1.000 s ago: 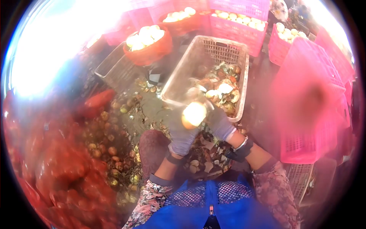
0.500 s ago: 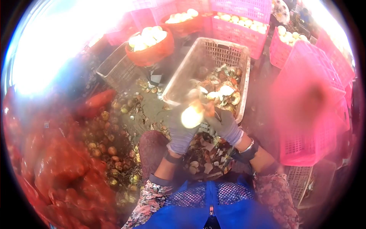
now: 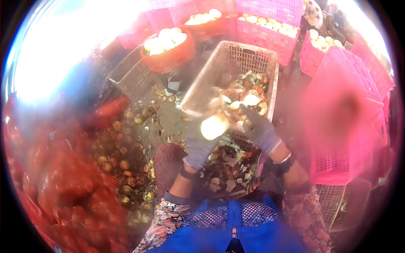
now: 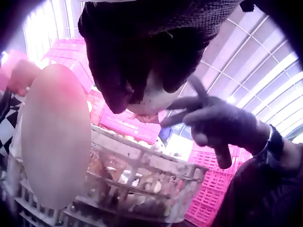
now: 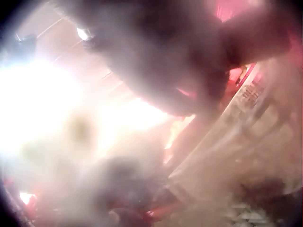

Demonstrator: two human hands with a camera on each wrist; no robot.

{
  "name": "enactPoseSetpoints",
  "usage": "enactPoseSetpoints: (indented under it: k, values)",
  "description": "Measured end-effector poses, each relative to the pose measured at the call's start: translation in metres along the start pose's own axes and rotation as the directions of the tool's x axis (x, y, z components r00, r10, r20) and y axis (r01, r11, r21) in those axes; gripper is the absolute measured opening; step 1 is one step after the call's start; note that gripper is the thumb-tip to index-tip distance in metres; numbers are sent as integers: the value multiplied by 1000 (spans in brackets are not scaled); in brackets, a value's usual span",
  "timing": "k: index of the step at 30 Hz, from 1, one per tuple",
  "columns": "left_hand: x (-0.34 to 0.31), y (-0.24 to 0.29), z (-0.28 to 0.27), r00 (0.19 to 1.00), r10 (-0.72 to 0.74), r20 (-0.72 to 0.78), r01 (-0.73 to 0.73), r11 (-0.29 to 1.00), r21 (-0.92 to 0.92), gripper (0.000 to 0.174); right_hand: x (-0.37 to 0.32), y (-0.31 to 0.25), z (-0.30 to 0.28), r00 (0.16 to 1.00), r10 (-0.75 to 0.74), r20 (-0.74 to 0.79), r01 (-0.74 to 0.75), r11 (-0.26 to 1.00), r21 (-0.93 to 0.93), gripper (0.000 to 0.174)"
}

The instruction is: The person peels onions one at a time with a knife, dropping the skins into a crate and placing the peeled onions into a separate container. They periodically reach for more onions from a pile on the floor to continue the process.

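Curled round a pale, brightly lit onion (image 3: 215,126), my gloved left hand (image 3: 200,145) is at the near edge of the white crate (image 3: 272,90). In the left wrist view the left hand (image 4: 147,52) covers much of the onion (image 4: 154,98). Beside the crate's near right corner is my gloved right hand (image 3: 262,134), apart from the left. The left wrist view shows the right hand (image 4: 222,123) with its fingers spread close to the onion; whether they touch is unclear. A blurred right hand (image 5: 184,56) fills the upper right wrist view.
Peels and onions (image 3: 249,90) lie in the crate. Behind it stand an orange basket (image 3: 168,59) and pink crates (image 3: 265,42) holding pale onions. More pink crates (image 3: 341,158) are at right. Small onions (image 3: 124,165) cover the ground at left, beside red sacks (image 3: 67,181).
The right hand has moved off the onion to the right, and its fingers have spread. An orange-brown piece between the hands is no longer visible there. The left hand still grips the onion.
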State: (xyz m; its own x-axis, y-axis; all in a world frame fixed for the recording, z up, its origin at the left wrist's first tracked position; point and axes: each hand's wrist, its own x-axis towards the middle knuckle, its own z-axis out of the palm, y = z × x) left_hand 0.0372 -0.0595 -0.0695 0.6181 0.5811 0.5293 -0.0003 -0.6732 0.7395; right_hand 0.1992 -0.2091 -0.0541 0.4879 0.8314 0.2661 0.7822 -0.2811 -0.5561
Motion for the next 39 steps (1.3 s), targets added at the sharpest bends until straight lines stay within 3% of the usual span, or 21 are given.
enactPoseSetpoints:
  k: [3,7,9,10,13,15,17,18,20,21,23,27,28,30,35,38,39]
  values:
    - [0,4,0,993,113,40,-118,980,163,64,-5,-14,26,961,-277,16,277,960,-40,66]
    - [-9,-11,11,993,100,59,-105,990,91,65,-7,-46,18,995,-25,94,36,993,-115,58]
    - [-12,-14,15,996,62,59,-65,997,48,64,-5,-27,36,995,-94,22,97,970,-222,59]
    - [-11,-8,13,989,133,64,-140,982,125,64,-4,-21,42,991,-130,-13,121,954,-276,59]
    - [-7,7,7,945,309,104,-326,903,279,63,1,-14,40,978,-173,-116,160,981,-113,43]
    - [-7,8,7,918,377,122,-396,869,295,61,13,-6,23,965,-237,110,261,873,-413,31]
    - [-11,-1,16,975,210,78,-214,976,39,61,12,-5,11,991,-20,136,44,984,-175,22]
    - [-11,-2,17,990,119,71,-112,989,-94,61,8,-7,6,966,217,141,-246,941,232,20]
    - [-6,-2,12,995,86,52,-73,975,-208,61,7,-15,-9,904,331,270,-427,726,539,26]
    - [-5,-1,8,997,69,47,-54,963,-263,61,7,-19,-16,862,384,331,-503,571,649,29]
    - [-4,3,2,998,-31,53,49,919,-390,63,7,-28,-24,864,353,359,-503,623,599,39]
    - [-6,-4,2,984,-177,-1,154,856,-493,63,0,-17,1,978,206,-29,-174,887,428,62]
    - [-6,-6,2,982,-186,-5,161,863,-479,62,-4,-29,6,985,165,-53,-100,792,603,64]
    - [-6,-8,2,979,-202,-5,178,874,-451,61,-5,-39,18,987,-16,-157,79,911,406,65]
    - [-12,11,11,980,-182,-74,152,941,-303,61,-2,-31,59,986,-12,-164,61,955,292,70]
    - [-16,0,21,988,-59,-142,30,979,-199,62,4,-30,68,944,-76,-321,174,942,288,64]
    - [-16,-2,22,987,-7,-162,-17,989,-147,63,6,-29,66,973,-7,-231,73,957,281,58]
